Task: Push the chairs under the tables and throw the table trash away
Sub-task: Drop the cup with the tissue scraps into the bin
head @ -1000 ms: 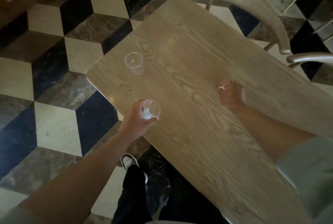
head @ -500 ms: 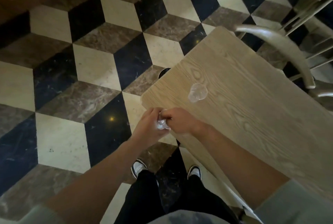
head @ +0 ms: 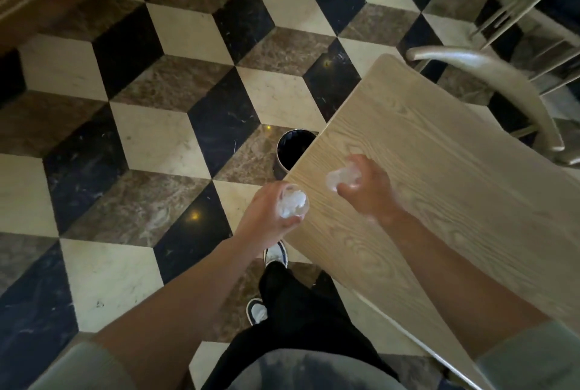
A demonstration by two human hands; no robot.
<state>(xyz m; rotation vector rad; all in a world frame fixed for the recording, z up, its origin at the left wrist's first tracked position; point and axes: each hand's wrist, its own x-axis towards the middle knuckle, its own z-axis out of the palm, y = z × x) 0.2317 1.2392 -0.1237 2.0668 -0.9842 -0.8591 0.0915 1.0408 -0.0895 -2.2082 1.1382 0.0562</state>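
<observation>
Your left hand [head: 269, 215] is gripping a clear cup [head: 292, 205] holding crumpled trash beside the worktop [head: 439, 169] edge. Your right hand [head: 365, 188] is gripping a second cup [head: 342, 177] over the worktop, near a dark bin [head: 293, 151] on the floor.

Pale wooden table [head: 455, 188] on checkered floor [head: 163, 138]; dark bin [head: 290, 151] beside it.

Your left hand [head: 270, 213] is out in front of you on a bare forearm, fingers curled round a clear cup — its mouth faces up toward you. Your right hand [head: 365, 187] reaches forward just beside it, slightly further ahead, fingers and thumb wrapped round a second clear cup. Both arms are extended — grey sleeves at the elbows.
</observation>
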